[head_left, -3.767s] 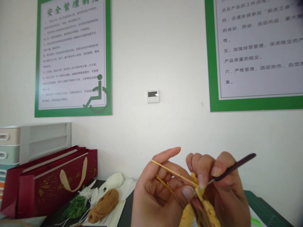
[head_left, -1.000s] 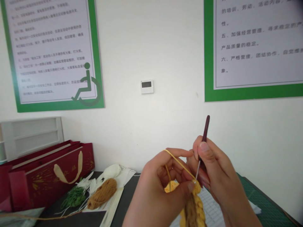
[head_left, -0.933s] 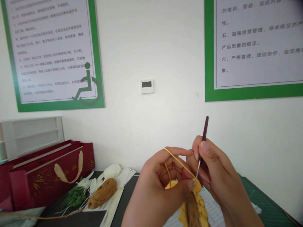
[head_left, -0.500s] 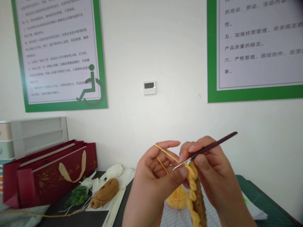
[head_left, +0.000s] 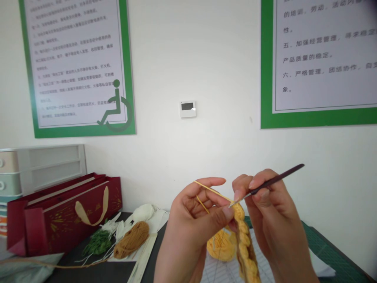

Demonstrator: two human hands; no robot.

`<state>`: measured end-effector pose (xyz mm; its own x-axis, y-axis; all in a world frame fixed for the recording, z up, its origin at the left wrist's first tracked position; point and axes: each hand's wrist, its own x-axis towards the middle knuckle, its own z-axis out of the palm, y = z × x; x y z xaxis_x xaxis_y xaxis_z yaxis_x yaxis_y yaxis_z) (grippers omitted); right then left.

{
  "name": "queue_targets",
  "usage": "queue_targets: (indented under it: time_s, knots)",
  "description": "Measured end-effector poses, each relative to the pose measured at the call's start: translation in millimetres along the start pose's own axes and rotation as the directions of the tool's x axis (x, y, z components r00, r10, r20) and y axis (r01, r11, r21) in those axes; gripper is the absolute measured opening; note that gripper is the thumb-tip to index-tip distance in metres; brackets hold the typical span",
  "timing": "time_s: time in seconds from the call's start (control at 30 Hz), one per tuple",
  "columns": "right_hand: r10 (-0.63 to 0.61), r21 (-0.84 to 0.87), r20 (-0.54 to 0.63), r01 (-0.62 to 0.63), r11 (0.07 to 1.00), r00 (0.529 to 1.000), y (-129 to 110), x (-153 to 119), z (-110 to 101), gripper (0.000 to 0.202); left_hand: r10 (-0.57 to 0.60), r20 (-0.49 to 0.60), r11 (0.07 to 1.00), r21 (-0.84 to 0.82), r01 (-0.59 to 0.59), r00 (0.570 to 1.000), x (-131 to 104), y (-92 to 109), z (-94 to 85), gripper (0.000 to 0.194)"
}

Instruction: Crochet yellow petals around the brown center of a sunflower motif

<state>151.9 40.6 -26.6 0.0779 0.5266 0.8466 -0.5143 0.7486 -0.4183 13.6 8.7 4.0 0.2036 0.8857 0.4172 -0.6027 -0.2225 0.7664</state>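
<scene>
My left hand (head_left: pixel 191 220) pinches the top edge of a yellow and brown crochet piece (head_left: pixel 246 247) between thumb and fingers. Yellow yarn (head_left: pixel 212 190) runs over its raised index finger to the stitches. A crochet hook (head_left: pixel 275 181) with a dark handle and metal shaft is held in my right hand (head_left: pixel 271 212), pen-like. The hook's tip lies at the top stitches, beside my left thumb. Behind the piece, low down, sits a ball of yellow yarn (head_left: pixel 220 245), partly covered by my left hand.
A dark red gift bag (head_left: pixel 73 216) and plastic drawers (head_left: pixel 53 161) stand at the left. Brown yarn (head_left: pixel 131 239), green yarn (head_left: pixel 97 241) and white yarn (head_left: pixel 143 213) lie beside them. A green cutting mat (head_left: pixel 330 251) and papers are at the right. Framed posters hang on the wall behind.
My right hand has drawn the hook back to the right, so less of its tip passes beyond the stitches. My left hand keeps its pinch; the view has shifted slightly.
</scene>
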Motion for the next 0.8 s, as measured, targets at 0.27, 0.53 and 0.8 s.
queue_targets:
  time_s: [0.27,0.53,0.8]
  knots:
    - [-0.161,-0.207,0.07,0.173,0.963,0.984,-6.6,-1.4,-9.1,0.008,-0.015,0.034,1.0,-0.023,0.016,0.999,1.2,-0.6,-3.7,0.034]
    - [-0.288,-0.33,0.07,0.295,0.897,0.955,-11.7,-2.2,-3.0,0.006,0.001,0.031,1.0,-0.029,0.0,1.0,1.8,-1.5,-4.8,0.033]
    - [-0.431,-0.407,0.085,0.426,0.808,0.898,-10.3,-4.9,2.8,0.009,0.024,-0.003,1.0,-0.014,-0.024,1.0,0.7,0.5,-2.7,0.032]
